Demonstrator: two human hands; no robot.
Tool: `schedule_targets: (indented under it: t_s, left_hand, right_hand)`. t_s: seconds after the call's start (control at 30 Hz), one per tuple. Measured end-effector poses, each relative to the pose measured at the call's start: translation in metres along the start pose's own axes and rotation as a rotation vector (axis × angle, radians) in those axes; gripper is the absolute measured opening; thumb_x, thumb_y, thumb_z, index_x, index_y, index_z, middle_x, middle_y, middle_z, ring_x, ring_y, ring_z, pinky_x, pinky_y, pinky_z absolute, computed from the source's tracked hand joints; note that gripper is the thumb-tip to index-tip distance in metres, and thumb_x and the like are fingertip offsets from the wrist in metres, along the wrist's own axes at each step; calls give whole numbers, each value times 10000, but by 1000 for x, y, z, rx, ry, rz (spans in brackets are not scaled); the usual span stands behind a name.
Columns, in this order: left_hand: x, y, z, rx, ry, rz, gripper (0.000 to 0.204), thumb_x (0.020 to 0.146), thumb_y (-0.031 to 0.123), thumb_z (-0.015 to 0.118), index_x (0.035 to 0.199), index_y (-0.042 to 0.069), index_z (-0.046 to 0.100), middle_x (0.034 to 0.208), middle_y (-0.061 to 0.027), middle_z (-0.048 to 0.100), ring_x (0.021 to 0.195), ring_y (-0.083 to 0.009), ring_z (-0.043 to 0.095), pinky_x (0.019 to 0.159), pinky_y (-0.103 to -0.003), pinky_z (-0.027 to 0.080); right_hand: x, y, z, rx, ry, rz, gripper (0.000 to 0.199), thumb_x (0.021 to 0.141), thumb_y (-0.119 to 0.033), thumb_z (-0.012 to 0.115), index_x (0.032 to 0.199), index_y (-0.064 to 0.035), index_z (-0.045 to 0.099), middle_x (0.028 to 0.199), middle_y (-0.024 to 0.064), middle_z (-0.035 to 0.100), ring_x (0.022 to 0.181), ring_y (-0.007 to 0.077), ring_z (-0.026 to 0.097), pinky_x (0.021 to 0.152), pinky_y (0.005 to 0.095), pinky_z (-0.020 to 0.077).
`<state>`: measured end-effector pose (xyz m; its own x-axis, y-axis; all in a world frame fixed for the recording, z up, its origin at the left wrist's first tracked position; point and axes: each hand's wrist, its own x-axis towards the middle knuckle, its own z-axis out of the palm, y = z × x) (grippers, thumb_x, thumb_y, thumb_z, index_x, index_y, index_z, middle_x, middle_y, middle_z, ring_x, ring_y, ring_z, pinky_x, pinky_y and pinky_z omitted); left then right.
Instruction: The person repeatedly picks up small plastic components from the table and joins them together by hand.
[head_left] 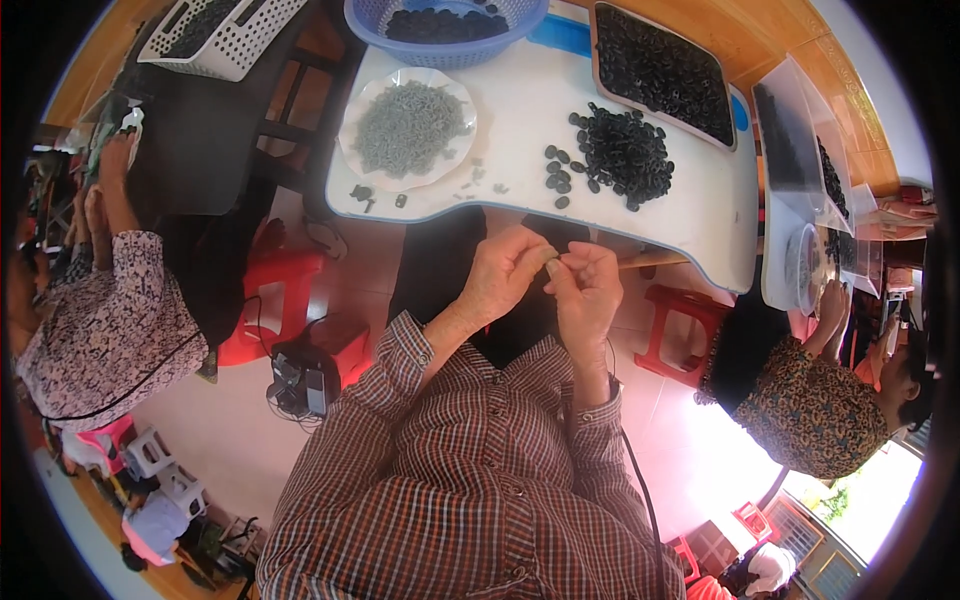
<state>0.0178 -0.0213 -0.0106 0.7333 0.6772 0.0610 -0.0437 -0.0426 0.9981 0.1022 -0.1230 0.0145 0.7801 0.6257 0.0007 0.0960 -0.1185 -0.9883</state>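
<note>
In front of my body, just off the near edge of the white table (520, 120), my two hands meet. My left hand (500, 272) and my right hand (588, 290) both pinch a small dark piece (552, 257) at their fingertips; its exact kind is too small to make out. Beyond my right hand lies a loose heap of black oval pieces (630, 155), with several single ones at its left side. On the left part of the table a white scalloped plate (462, 150) carries a mound of small greyish clear pieces (405, 130). A few black bits (363, 195) lie near the plate.
A blue basket (435, 52) and a shallow tray (592, 60), both with black pieces, stand at the table's far side. Red stools (682, 330) flank me. Co-workers sit left (110, 320) and right (815, 410) at other tables. A cable (640, 480) runs down my right side.
</note>
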Motion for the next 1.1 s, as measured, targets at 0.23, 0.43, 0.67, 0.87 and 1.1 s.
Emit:
schedule_targets:
  t_s: [0.23,0.43,0.67,0.87,1.1]
  left_hand:
    - [1,5,-3,-172,17,-179,162,939,147,566,915,-2,626,708,-21,607,549,-67,551,495,-208,452]
    - [2,6,-7,-153,-10,-148,175,945,157,559,947,-12,608,702,-29,608,564,-66,552,505,-210,455]
    - [4,5,-7,-210,-23,-251,198,954,187,559,924,-1,612,672,8,576,546,-38,508,470,-193,411]
    - [7,1,-10,-355,-34,-363,223,963,225,558,919,15,616,670,27,558,523,-27,482,446,-175,387]
    - [5,-3,-11,-475,-42,-432,257,942,262,589,862,19,616,681,7,562,529,-49,492,443,-184,395]
  right_hand:
    - [5,-12,1,3,-13,110,244,837,23,648,1039,38,512,811,93,635,621,95,601,547,221,516]
    - [6,-6,0,56,-43,134,222,848,19,643,1035,23,524,811,84,640,622,88,603,540,208,500]
    - [4,3,3,31,-96,10,215,857,26,628,1065,18,572,837,65,645,653,92,618,566,208,507]
    - [3,6,4,-167,-113,-197,273,828,64,616,1088,-20,606,888,83,625,701,136,635,582,239,508]
    - [5,-3,6,-472,-56,-525,232,805,58,636,1018,-34,643,929,111,603,730,215,634,582,292,511]
